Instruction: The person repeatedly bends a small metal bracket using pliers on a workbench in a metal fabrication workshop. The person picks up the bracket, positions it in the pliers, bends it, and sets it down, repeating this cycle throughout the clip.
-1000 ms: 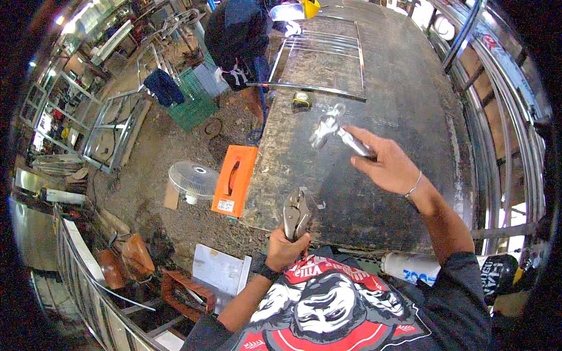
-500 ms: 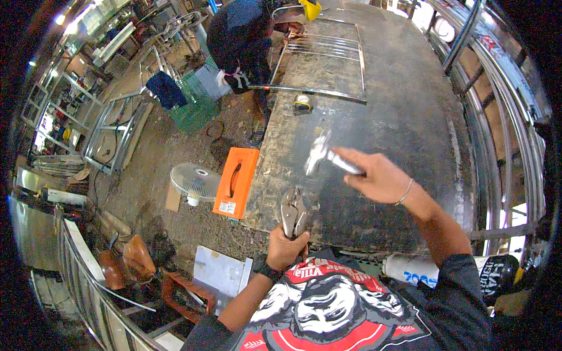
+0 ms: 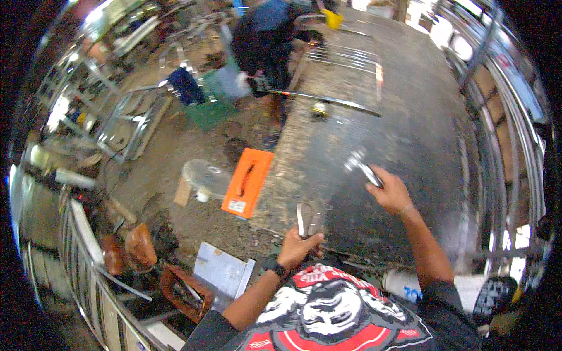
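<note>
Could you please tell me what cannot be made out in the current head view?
- Head view: the head of the silvery hand tool in the right hand, blurred.
- Head view: the lower part of the locking pliers, hidden by the left hand.
- Head view: the tape measure's markings, too small and blurred.
- Head view: the co-worker's upper body, partly cut off by the top edge.

White light is glaring at the upper right; the tabletop (image 3: pixel 421 128) is showing a dull sheen. Motion blur is softening everything, also the hammer (image 3: pixel 366 170), and fisheye distortion is curving the metal tubes (image 3: pixel 534 158) near the black rim.
</note>
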`<action>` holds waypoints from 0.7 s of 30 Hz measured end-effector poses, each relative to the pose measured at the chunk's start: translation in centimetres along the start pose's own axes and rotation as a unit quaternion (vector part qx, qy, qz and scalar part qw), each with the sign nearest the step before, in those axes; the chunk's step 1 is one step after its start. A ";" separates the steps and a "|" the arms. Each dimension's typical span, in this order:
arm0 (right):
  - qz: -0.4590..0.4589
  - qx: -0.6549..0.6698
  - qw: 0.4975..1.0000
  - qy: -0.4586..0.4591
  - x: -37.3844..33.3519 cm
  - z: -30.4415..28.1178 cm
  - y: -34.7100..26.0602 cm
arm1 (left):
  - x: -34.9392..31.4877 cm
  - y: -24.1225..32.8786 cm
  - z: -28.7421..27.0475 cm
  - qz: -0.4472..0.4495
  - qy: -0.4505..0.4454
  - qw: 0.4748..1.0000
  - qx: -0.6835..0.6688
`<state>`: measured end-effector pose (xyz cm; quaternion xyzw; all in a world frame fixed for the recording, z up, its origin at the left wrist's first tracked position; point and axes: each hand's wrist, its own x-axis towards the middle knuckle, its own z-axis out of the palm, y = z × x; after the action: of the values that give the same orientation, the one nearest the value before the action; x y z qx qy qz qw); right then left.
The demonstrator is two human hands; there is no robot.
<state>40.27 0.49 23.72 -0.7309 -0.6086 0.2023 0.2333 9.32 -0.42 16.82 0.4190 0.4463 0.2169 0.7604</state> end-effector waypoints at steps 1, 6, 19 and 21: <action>-0.004 -0.017 1.000 0.009 -0.6 2.6 3.2 | 1.1 -1.6 -0.6 -0.033 0.004 0.999 -0.027; 0.083 0.131 0.984 0.088 -6.2 12.9 15.9 | 7.0 -10.4 -2.6 0.004 -0.057 0.996 0.073; 0.089 -0.196 0.971 0.106 -11.8 17.6 24.9 | 9.2 -15.4 1.3 -0.064 -0.059 0.996 -0.033; 0.115 -0.122 0.981 0.094 -11.6 16.3 18.7 | 8.9 -16.3 1.9 -0.017 -0.051 0.998 0.012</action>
<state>43.63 -12.19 -0.28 -0.8346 -0.5162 0.0821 0.1739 14.76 -4.07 -0.59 0.4308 0.4166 0.1770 0.7807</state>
